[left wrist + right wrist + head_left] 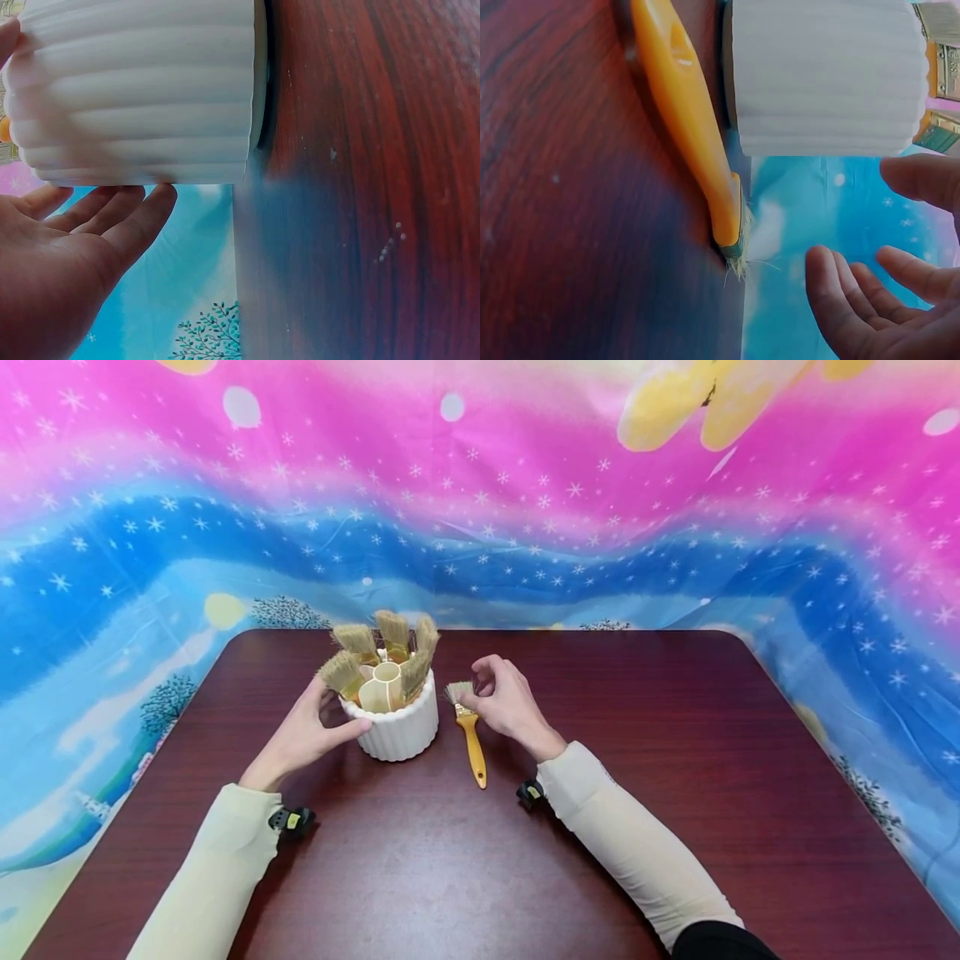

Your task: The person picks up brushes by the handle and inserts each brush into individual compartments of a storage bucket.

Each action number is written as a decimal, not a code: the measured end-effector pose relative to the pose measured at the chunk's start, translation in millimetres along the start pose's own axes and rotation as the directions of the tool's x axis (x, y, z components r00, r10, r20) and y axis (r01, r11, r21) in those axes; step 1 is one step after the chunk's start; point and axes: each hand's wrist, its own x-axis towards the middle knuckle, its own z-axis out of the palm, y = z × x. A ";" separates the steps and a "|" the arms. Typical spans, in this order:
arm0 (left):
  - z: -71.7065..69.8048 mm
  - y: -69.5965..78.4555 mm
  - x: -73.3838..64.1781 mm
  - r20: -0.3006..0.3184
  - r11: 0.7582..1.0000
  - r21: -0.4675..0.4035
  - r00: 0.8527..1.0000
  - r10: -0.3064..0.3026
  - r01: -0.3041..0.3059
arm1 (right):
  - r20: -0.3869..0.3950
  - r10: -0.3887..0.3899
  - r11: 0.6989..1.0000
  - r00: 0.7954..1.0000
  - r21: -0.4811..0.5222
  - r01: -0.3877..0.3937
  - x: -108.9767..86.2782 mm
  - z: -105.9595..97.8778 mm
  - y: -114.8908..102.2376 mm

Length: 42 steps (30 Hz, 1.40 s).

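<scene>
A white ribbed brush holder (399, 732) stands upright on the table, with several bristle brushes (393, 628) in it, bristles up, around a cream divider (381, 690). My left hand (306, 728) holds its left side, thumb at the front rim and fingertips against the wall, as the left wrist view also shows (60, 255). Right of the holder, one paintbrush (472, 747) with a yellow handle lies flat, bristles pointing away from me. Over its bristle end hovers my right hand (510, 697); the right wrist view shows its fingers (829, 289) apart from the brush, holding nothing.
The dark red wooden table (675, 760) has rounded far corners. A pink and blue printed cloth (525, 527) hangs behind it and along both sides. Each sleeve cuff carries a small black camera, one at the left wrist (292, 821) and another at the right (530, 794).
</scene>
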 end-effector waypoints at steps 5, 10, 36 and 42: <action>-0.1 0.3 0.0 -0.002 1.000 0.000 1.000 0.001 -0.001 | 0.068 0.072 0.997 0.995 -0.007 -0.072 3.4 1.6 2.8; 0.1 0.2 -0.2 -0.002 1.000 0.001 1.000 0.000 0.000 | 0.163 0.175 0.980 0.971 0.066 -0.188 5.5 4.4 5.4; 0.2 1.2 -1.6 0.002 1.000 0.005 1.000 -0.020 0.020 | 0.285 0.172 0.953 0.943 -0.292 -0.086 8.1 16.6 15.4; -0.2 0.4 -1.7 0.002 1.000 0.003 1.000 -0.020 0.020 | 0.297 0.180 0.942 0.938 -0.328 -0.077 6.5 18.8 13.8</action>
